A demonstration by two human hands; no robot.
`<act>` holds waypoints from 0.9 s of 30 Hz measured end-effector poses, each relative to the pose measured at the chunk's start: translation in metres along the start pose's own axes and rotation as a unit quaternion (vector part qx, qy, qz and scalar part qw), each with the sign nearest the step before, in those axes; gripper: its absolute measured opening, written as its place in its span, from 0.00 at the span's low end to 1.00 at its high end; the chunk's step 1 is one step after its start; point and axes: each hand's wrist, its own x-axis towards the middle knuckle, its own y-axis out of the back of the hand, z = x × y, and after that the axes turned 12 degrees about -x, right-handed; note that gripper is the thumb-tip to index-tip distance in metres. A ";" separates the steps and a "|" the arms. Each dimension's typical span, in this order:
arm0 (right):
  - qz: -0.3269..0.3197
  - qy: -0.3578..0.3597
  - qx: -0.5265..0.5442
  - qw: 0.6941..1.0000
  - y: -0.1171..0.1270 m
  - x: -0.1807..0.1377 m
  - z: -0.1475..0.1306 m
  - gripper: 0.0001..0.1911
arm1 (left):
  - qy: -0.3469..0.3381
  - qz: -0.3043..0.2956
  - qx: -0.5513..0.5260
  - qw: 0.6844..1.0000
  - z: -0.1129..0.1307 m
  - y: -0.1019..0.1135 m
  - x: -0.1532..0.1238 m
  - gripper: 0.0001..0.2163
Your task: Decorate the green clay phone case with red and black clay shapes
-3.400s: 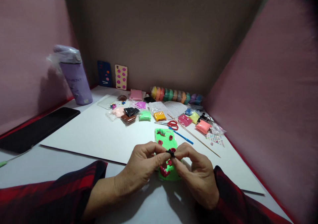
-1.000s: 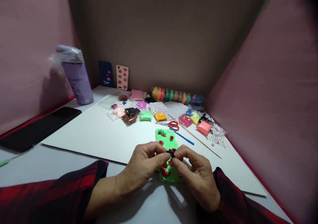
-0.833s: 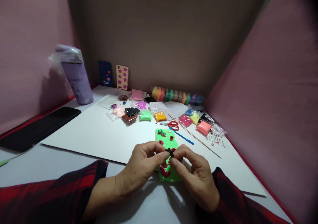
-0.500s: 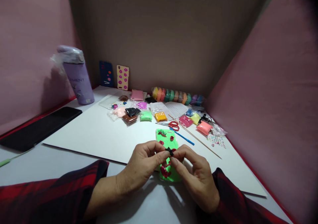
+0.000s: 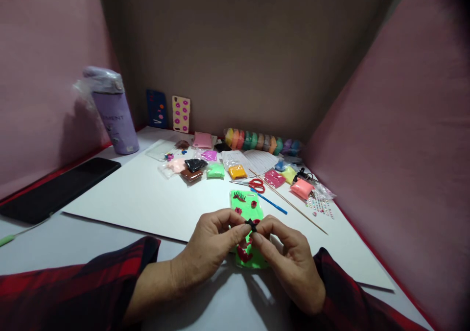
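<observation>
Between the fingertips of both hands is a small black piece of clay (image 5: pixel 251 224) with pointed edges. My left hand (image 5: pixel 216 235) pinches it from the left, thumb and forefinger closed. From the other side my right hand (image 5: pixel 288 255) grips it the same way. Below and behind the hands lies a phone case (image 5: pixel 260 261) covered in bright green, with dark red shapes on it. The hands hide its middle part. Just beyond the case are red-handled scissors (image 5: pixel 257 185) and a blue tool (image 5: pixel 271 202).
A white board (image 5: pixel 154 199) carries several clay packets, such as a black packet (image 5: pixel 196 165) and an orange packet (image 5: pixel 238 172). A wooden stick (image 5: pixel 293 206) lies right of the case. At left stand a purple tumbler (image 5: pixel 116 120) and a dark phone (image 5: pixel 58 189), lying flat.
The black clay piece has turned slightly between the fingertips. Both hands stay in almost the same place, and the other things have not moved.
</observation>
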 end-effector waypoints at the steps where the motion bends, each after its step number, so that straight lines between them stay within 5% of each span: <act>1: -0.001 0.006 -0.006 1.000 0.000 -0.001 0.000 0.12 | 0.000 0.003 -0.001 1.000 0.000 0.000 0.000 0.12; 27: 0.047 0.017 -0.015 0.999 0.001 -0.003 0.001 0.14 | 0.009 -0.015 -0.025 1.000 -0.002 0.002 0.001 0.11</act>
